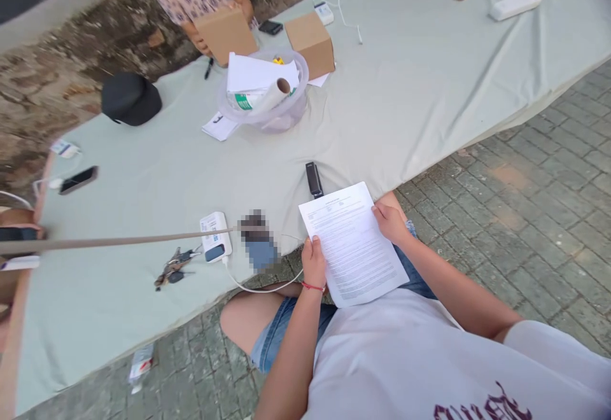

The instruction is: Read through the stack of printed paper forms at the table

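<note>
Seated person holding a white printed paper sheet [352, 242] over the lap, at the 6 o'clock edge of the pale green cloth-covered table [420, 89]. Left hand [313, 261] pinches its 9 o'clock edge, right hand [390, 221] its 2 o'clock corner, fingers closed on it. Likely light, limp, crease-prone; best held at opposite edges

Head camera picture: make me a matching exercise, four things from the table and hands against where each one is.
Things:
1. printed white paper sheet
2. clear plastic bowl of papers
3. round black cap
4. bunch of keys

Places:
A. on the grey cloth beside the white power bank
B. near the cloth's far left edge
C. held between the left hand and right hand
D. next to a plain brown cardboard box

Pairs: 1-C, 2-D, 3-B, 4-A
</note>
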Demonstrator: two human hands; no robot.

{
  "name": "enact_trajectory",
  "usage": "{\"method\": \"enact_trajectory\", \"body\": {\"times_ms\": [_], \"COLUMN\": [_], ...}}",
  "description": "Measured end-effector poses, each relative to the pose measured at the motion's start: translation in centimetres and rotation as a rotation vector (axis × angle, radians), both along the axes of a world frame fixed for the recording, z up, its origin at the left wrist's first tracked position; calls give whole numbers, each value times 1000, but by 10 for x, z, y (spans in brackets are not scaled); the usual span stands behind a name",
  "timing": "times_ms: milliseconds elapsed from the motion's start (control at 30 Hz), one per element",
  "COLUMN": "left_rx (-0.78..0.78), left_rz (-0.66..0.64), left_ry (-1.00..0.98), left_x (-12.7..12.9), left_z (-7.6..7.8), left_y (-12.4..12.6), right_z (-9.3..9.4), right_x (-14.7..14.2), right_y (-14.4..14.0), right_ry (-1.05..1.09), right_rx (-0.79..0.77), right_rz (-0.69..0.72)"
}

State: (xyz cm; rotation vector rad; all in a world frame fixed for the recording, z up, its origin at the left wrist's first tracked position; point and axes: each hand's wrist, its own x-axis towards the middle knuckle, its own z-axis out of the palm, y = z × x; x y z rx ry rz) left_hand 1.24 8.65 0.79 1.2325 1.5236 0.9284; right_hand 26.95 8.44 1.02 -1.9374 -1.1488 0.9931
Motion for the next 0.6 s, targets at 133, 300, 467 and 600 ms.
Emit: {"method": "enact_trajectory", "body": {"times_ms": [133,300,467,600], "left_rx": [-19,-165,-236,-192], "left_rz": [-91,-18,87,34], "left_ry": [25,-242,-328,-113], "left_x": [-4,-1,2,-5], "left_z": [5,6,13,12], "left_y": [6,10,9,6], "right_z": [-3,-7,-6,-5], "right_x": [1,-2,-3,-2], "right_y": [2,5,6,5], "right_ry": [132,262,226,214], "right_rx": [-16,1,-9,-24], "right_rz": [-28,-61,-55,-95]}}
